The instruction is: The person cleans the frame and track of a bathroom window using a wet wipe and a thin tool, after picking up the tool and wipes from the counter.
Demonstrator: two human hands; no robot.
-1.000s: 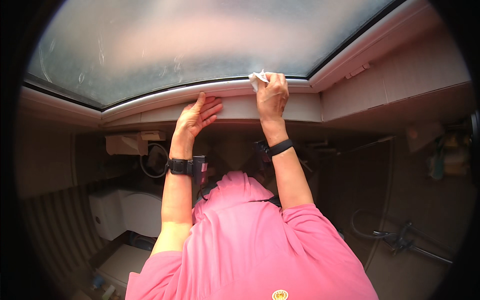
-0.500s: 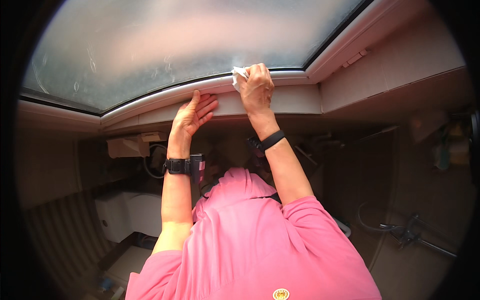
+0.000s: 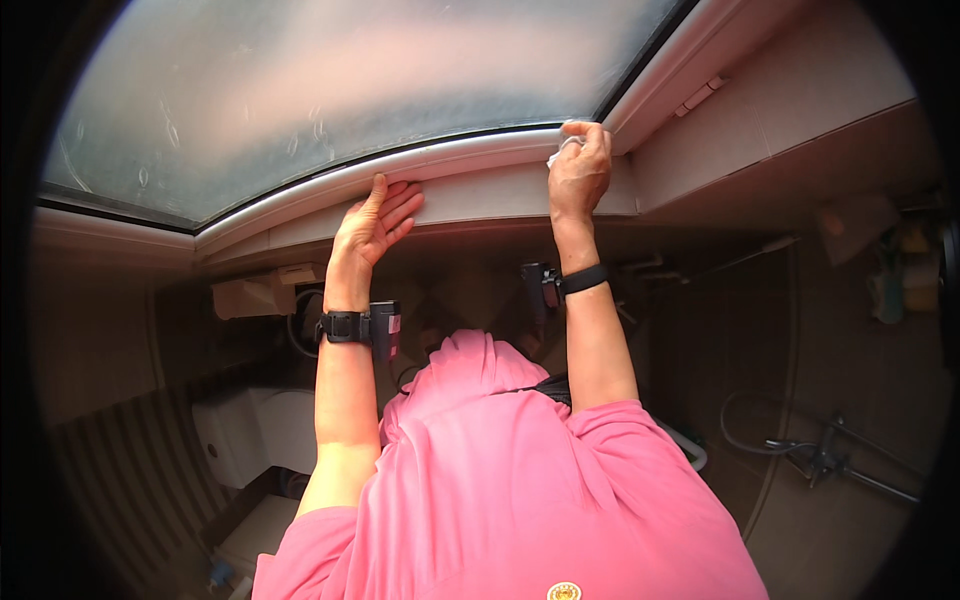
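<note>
A frosted window pane (image 3: 330, 80) with smeary marks fills the upper part of the view, edged in black and set in a white frame (image 3: 450, 154). At the frame's lower right corner, my right hand (image 3: 582, 178) is closed on a crumpled white cloth or tissue (image 3: 560, 152), mostly hidden behind the fingers. Further left, my left hand (image 3: 372, 226) holds nothing. Its fingers are stretched out against the ledge under the frame, and the thumb points up at the frame. Both wrists wear black straps with small dark devices.
A tiled side wall (image 3: 770, 110) with a white hinge (image 3: 701, 95) borders the window on the right. Below right is a shower mixer (image 3: 820, 462) with a hose. At lower left are a white toilet tank (image 3: 250, 430) and a striped surface (image 3: 130, 480).
My right hand has moved right along the lower frame to its corner, taking the white cloth with it. My left hand stays outstretched at the ledge, slightly shifted in the picture.
</note>
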